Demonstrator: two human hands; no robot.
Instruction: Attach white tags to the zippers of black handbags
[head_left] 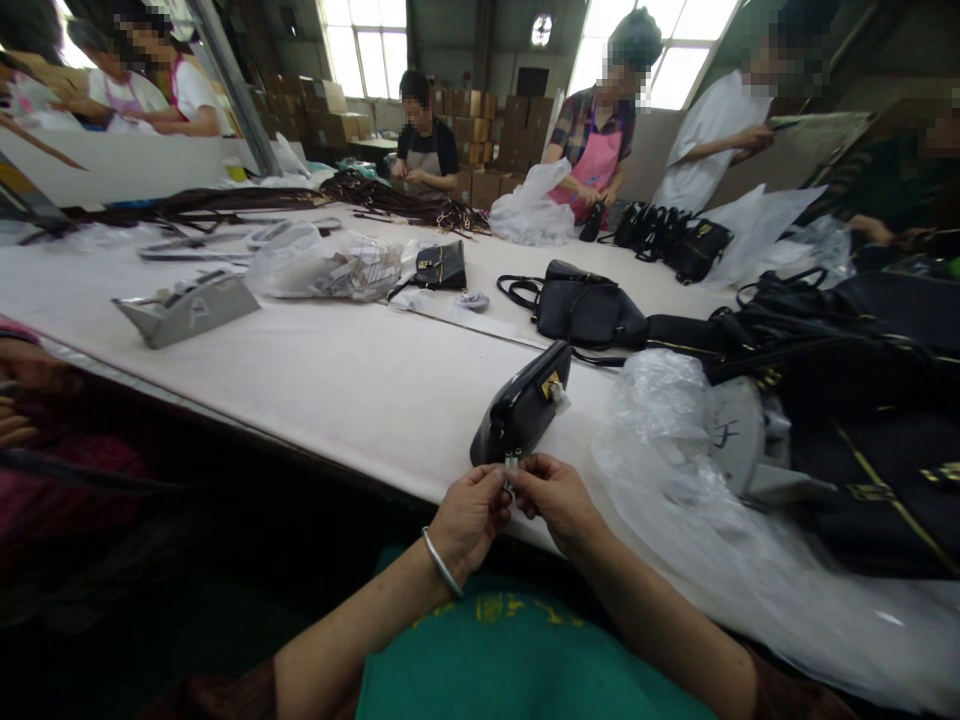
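Black bag (pixel 517 412) rests by the near edge of the table (pixel 322 370), where left hand (pixel 471 515) and right hand (pixel 559 497) both pinch a pale strip (pixel 511 468) at its end; step judged fine fingertip work, next move likely needing steady, matched grips.

I can read no whole word: yellow characters (pixel 491 607) blur on the green apron (pixel 525 670) below the fingers (pixel 486 487), dark strokes (pixel 725 433) mark the grey holder (pixel 739 462) rightward, and an A-like mark (pixel 198 310) (faint from here) sits on the dispenser (pixel 166 325) far left of them.
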